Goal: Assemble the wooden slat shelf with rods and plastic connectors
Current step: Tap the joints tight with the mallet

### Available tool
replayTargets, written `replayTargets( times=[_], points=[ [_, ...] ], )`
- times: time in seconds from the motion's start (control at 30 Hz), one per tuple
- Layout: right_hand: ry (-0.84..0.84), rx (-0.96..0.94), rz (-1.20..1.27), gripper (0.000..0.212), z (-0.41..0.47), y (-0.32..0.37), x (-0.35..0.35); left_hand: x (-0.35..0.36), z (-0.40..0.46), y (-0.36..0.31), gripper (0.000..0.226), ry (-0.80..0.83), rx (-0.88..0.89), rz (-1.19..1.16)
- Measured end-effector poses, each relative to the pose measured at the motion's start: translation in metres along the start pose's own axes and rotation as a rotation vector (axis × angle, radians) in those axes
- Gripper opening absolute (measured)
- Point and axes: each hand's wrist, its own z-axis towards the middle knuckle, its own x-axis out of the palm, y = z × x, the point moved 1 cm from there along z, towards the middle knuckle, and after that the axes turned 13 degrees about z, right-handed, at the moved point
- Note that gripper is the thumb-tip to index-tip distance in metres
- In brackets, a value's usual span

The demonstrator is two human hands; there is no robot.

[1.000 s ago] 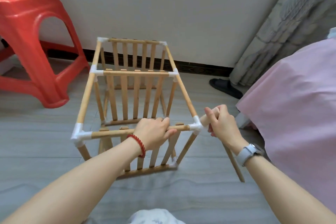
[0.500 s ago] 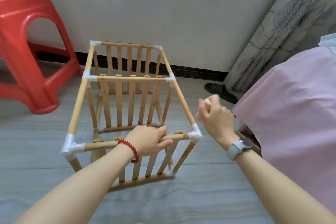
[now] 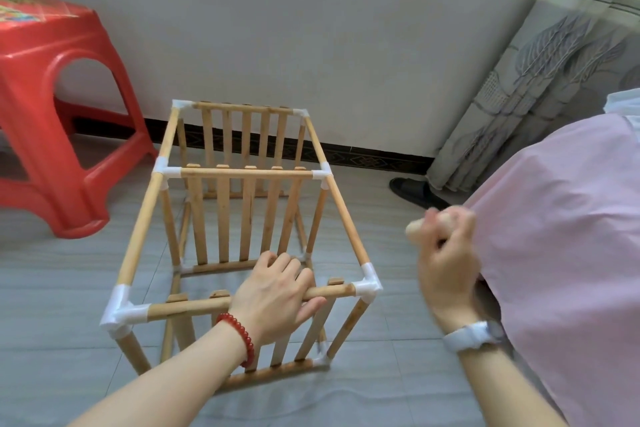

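Note:
The wooden slat shelf frame stands on the floor, made of slat panels, round rods and white plastic connectors at the corners. My left hand grips the near top rod between two connectors. The near right connector sits just right of that hand. My right hand is raised to the right of the frame, apart from it, blurred, curled around a wooden rod whose rounded end sticks out to the left. The remainder of that rod is hidden.
A red plastic stool stands at the left by the wall. A pink sheet over a bed fills the right side. A dark slipper lies near the curtain. Grey floor tiles surround the frame.
My right hand pulled the rod away from the near right connector and lifted it up and to the right. My left hand stayed gripping the near top rod.

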Motion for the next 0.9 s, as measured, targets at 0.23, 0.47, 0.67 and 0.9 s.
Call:
replayTargets(
  times=[0.23, 0.47, 0.67, 0.9],
  points=[
    [0.143, 0.017, 0.006, 0.025, 0.006, 0.001, 0.003, -0.004, 0.005, 0.001, 0.039, -0.030, -0.037, -0.038],
    [0.602, 0.101, 0.051, 0.022, -0.041, 0.035, 0.051, -0.024, -0.014, 0.031, 0.044, 0.003, -0.080, -0.111],
    [0.787, -0.107, 0.177, 0.025, -0.058, 0.091, 0.100, -0.042, -0.113, 0.106, 0.082, 0.168, -0.474, -0.131],
    [0.622, -0.446, 0.349, 0.040, -0.062, 0.192, 0.139, -0.032, -0.157, 0.119, 0.030, 0.276, -0.782, -0.570]
  ],
)
